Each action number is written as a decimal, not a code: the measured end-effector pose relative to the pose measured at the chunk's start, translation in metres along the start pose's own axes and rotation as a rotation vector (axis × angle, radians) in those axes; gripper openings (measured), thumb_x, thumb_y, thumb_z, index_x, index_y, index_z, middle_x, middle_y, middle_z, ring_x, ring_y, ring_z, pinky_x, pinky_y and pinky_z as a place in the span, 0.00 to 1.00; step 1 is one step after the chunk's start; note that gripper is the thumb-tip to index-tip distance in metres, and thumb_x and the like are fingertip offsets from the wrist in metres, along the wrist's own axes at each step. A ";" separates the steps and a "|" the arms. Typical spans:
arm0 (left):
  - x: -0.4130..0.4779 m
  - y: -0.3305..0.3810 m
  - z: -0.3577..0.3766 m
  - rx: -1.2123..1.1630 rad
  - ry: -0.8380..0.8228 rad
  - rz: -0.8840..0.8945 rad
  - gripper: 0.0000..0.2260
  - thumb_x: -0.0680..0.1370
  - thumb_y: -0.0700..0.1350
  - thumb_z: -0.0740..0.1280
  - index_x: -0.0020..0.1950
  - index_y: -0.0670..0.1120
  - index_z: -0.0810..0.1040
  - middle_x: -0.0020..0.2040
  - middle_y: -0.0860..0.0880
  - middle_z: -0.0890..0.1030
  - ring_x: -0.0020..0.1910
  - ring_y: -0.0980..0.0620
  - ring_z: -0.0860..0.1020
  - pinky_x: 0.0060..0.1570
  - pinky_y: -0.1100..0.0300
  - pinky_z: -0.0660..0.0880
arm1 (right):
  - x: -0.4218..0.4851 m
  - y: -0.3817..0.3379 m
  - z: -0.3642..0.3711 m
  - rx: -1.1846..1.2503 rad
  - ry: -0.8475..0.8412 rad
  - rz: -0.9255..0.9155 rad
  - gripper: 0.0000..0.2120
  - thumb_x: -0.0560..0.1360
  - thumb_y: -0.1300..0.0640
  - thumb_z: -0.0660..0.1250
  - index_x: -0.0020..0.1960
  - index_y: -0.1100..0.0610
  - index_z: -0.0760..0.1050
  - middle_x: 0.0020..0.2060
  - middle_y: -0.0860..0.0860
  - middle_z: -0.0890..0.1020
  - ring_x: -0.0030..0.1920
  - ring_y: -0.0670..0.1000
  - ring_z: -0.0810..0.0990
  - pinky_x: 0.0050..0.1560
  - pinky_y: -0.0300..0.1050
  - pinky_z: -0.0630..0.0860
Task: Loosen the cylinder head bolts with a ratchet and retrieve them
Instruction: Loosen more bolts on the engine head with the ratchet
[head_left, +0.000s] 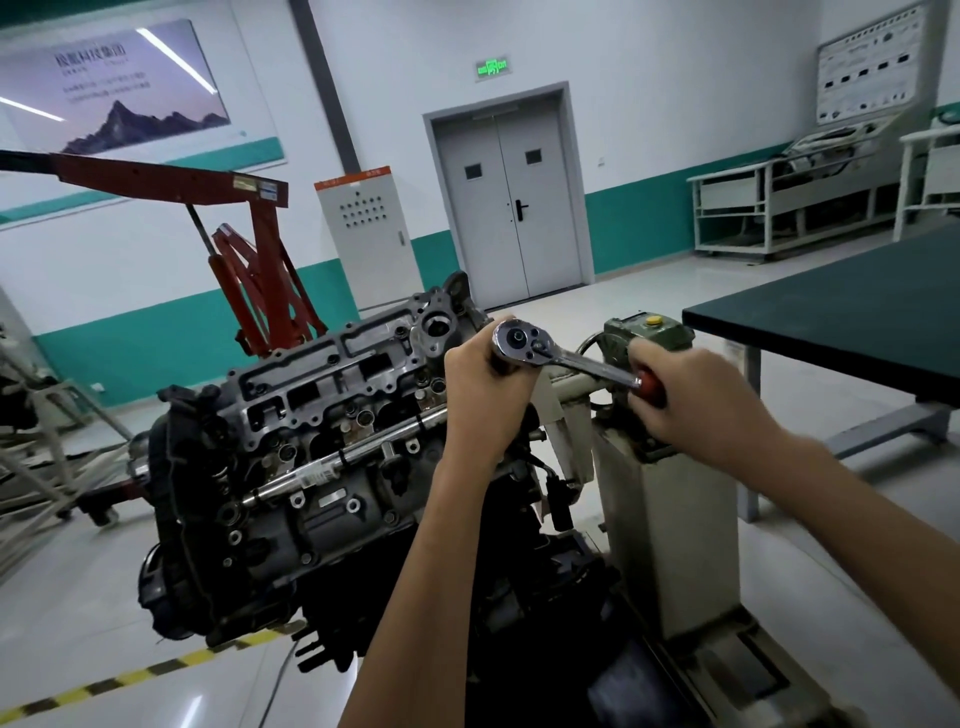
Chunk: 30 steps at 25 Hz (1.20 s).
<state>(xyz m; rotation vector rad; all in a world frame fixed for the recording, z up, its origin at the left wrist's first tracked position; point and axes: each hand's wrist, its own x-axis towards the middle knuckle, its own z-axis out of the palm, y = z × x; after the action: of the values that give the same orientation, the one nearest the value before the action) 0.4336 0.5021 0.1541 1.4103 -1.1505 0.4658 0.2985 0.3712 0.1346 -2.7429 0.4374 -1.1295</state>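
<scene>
**A:** Head view: right hand (691, 400) wrapped round the ratchet (566, 358) handle, left hand (483, 374) clamped just beneath its head, cylinder head (332, 384) stretching away to that hand's left.

**B:** Loosening, I'd say. The bolt's hidden under the left hand. Next up: a firm, steady swing.

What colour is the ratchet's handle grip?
The handle grip is red, seen in the head view sticking out of the right hand that grips it.
</scene>
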 end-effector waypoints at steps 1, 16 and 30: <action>0.000 0.000 0.000 0.004 0.008 0.009 0.22 0.69 0.29 0.66 0.31 0.56 0.69 0.25 0.59 0.71 0.27 0.60 0.65 0.29 0.71 0.62 | -0.014 -0.011 0.009 0.081 -0.004 0.070 0.07 0.71 0.59 0.68 0.46 0.55 0.71 0.27 0.47 0.71 0.27 0.47 0.71 0.29 0.37 0.65; 0.002 0.002 -0.002 0.032 0.010 -0.034 0.22 0.70 0.29 0.67 0.27 0.53 0.66 0.23 0.57 0.68 0.26 0.61 0.64 0.28 0.71 0.60 | 0.009 0.005 -0.003 -0.050 -0.021 -0.094 0.08 0.71 0.59 0.68 0.48 0.58 0.72 0.30 0.53 0.76 0.31 0.56 0.77 0.33 0.41 0.66; 0.001 0.003 -0.004 0.057 -0.022 -0.024 0.23 0.69 0.27 0.64 0.29 0.55 0.66 0.25 0.57 0.68 0.27 0.60 0.64 0.29 0.69 0.61 | -0.050 -0.048 0.033 0.407 -0.092 0.083 0.06 0.71 0.62 0.65 0.43 0.55 0.69 0.27 0.50 0.75 0.27 0.46 0.74 0.30 0.39 0.72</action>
<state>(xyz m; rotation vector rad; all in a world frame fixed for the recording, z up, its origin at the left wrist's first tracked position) 0.4334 0.5056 0.1575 1.4804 -1.1443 0.4707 0.2983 0.4331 0.0894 -2.3866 0.2703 -0.9460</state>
